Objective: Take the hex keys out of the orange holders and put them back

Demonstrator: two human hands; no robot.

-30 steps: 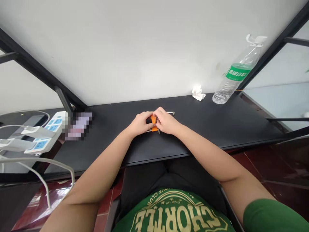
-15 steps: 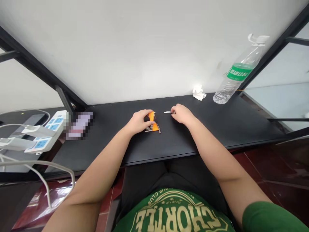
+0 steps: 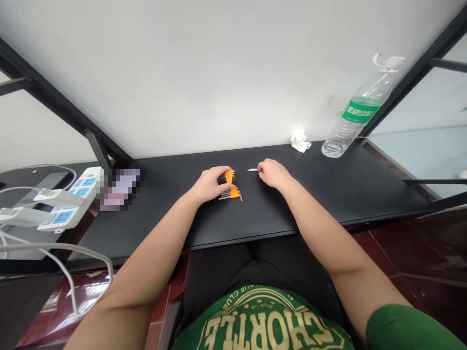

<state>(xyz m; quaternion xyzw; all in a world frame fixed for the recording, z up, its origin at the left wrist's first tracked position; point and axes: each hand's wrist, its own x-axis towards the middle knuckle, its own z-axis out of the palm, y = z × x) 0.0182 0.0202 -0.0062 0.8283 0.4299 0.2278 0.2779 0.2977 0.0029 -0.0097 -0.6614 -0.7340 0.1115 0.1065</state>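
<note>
My left hand (image 3: 212, 184) grips an orange hex key holder (image 3: 234, 192) between thumb and fingers, on the black tabletop. Several metal hex keys (image 3: 225, 195) stick out of the holder's left side, and short bent ends show on its right. To the right, my right hand (image 3: 273, 173) is closed in a pinch at the table surface. From its fingertips a thin silver hex key (image 3: 252, 169) points left towards the holder, with a gap between them. The rest of that key is hidden by the fingers.
A large clear bottle (image 3: 345, 127) with a green label stands at the back right, beside a crumpled white tissue (image 3: 299, 141). On the left lie a blurred-out phone (image 3: 120, 189) and a white power strip (image 3: 75, 201) with plugs and cables. A wall closes off the back.
My right hand has shifted very slightly, its fingers now covering more of the key's right end. The left hand and the holder stay in place.
</note>
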